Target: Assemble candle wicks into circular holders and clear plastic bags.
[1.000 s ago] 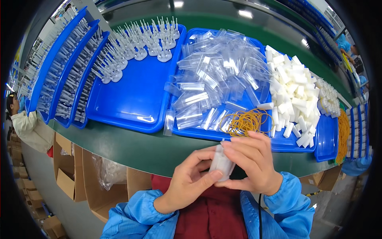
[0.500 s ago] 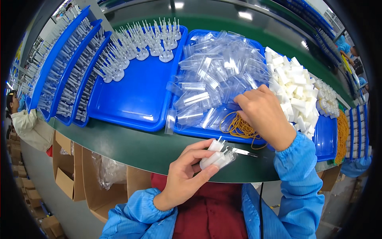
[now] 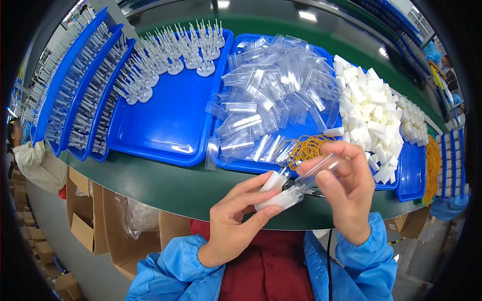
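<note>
Clear sleeve (image 3: 318,170), one; white pieces (image 3: 284,199), two

I see bright light, white glare on the heaped clear plastic sleeves (image 3: 246,122) beyond the bare left hand (image 3: 233,220), and fisheye distortion bowing the smooth green tabletop (image 3: 165,185) beneath it.

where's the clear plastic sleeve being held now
In the head view, right of centre: the right hand holds the clear plastic sleeve, its lower end near oblong white pieces in the left hand.
</note>
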Demonstrator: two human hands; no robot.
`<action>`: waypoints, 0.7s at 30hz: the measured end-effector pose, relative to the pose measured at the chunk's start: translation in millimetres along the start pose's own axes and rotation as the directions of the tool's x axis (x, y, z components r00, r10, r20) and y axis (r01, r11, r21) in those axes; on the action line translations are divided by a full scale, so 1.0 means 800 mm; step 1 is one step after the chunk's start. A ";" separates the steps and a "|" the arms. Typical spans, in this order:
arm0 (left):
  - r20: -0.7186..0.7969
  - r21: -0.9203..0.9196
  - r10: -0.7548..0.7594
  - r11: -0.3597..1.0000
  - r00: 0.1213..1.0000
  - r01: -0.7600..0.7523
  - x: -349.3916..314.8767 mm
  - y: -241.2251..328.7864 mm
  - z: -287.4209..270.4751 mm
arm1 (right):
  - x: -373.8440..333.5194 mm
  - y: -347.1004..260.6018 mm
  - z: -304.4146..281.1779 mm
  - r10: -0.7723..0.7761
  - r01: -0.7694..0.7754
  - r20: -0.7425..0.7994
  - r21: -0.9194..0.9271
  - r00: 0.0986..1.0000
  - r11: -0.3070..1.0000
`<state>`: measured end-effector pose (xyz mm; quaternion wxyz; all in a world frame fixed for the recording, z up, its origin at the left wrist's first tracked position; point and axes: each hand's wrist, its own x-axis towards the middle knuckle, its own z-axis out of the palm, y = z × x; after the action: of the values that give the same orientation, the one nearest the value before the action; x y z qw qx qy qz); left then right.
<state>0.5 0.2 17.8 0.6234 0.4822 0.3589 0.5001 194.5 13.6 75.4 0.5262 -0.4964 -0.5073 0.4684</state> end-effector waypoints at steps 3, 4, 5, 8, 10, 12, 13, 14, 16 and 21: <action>-0.015 0.016 0.017 1.000 1.000 -0.017 0.000 -0.001 0.001 | -0.012 0.014 -0.002 -0.088 0.092 0.037 -0.135 0.995 0.987; -0.019 0.018 0.027 0.999 0.999 -0.026 0.000 -0.001 0.002 | -0.015 0.015 -0.002 -0.080 0.082 0.027 -0.114 0.996 0.990; -0.017 0.028 0.020 0.999 1.000 -0.019 -0.001 -0.001 0.002 | -0.017 0.017 -0.002 -0.083 0.085 0.030 -0.093 0.996 0.992; -0.021 0.037 0.011 0.999 1.000 -0.010 -0.003 -0.002 0.003 | -0.019 0.023 -0.003 -0.110 0.114 0.051 -0.104 0.993 0.988; -0.032 0.019 0.011 1.000 0.999 -0.011 -0.003 -0.002 0.003 | -0.020 0.024 -0.002 -0.142 0.154 0.076 -0.204 0.987 0.967; -0.026 0.053 0.014 0.999 1.000 -0.012 -0.004 -0.002 0.001 | -0.022 0.023 -0.006 -0.116 0.131 0.091 -0.181 0.989 0.975; -0.023 0.071 0.015 0.997 1.000 -0.013 -0.005 -0.002 0.000 | -0.023 0.022 -0.007 -0.103 0.119 0.098 -0.170 0.990 0.978; -0.021 0.078 0.013 0.997 1.000 -0.011 -0.006 -0.002 0.000 | -0.025 0.023 -0.006 -0.082 0.092 0.079 -0.133 0.993 0.987; -0.009 0.087 0.010 0.996 1.000 -0.009 -0.007 -0.005 0.003 | -0.031 0.028 -0.003 -0.040 0.042 0.038 -0.063 0.998 0.997; 0.012 0.200 0.125 0.972 0.992 -0.125 -0.009 -0.008 0.004 | -0.041 0.055 -0.002 -0.344 0.349 0.066 -0.245 0.937 0.905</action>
<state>3.2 -7.5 12.5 0.5390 0.5641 0.3766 0.4995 195.0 -16.5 29.1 0.5279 -0.4565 -0.6484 0.3043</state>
